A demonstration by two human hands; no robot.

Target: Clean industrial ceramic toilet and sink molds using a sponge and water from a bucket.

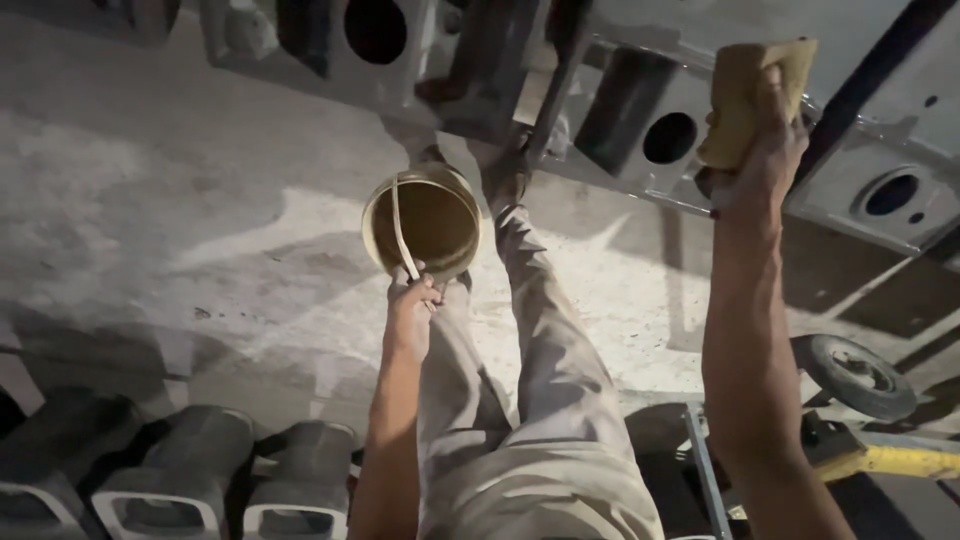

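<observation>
The left hand (412, 300) is closed around the thin pale handle (400, 232) of a small round bucket (422, 222), which hangs just beyond the fingers, above the concrete floor (180, 180) and close in front of the person's feet. The bucket's mouth faces the camera and its inside looks brownish; whether it holds liquid cannot be told. The right hand (760, 160) is raised higher and well apart from the bucket, off to the right, with its fingers clenched on a yellowish sponge (750, 95) that it presses against a grey metal panel (880, 110) with round holes. The sponge sticks out above the fist. Between the two arms run the person's legs in light trousers (520, 400). Grey cast metal parts (190, 470) lie in a row at lower left, and a small black wheel (855, 375) beside a yellow bar (900, 460) sits at lower right.
</observation>
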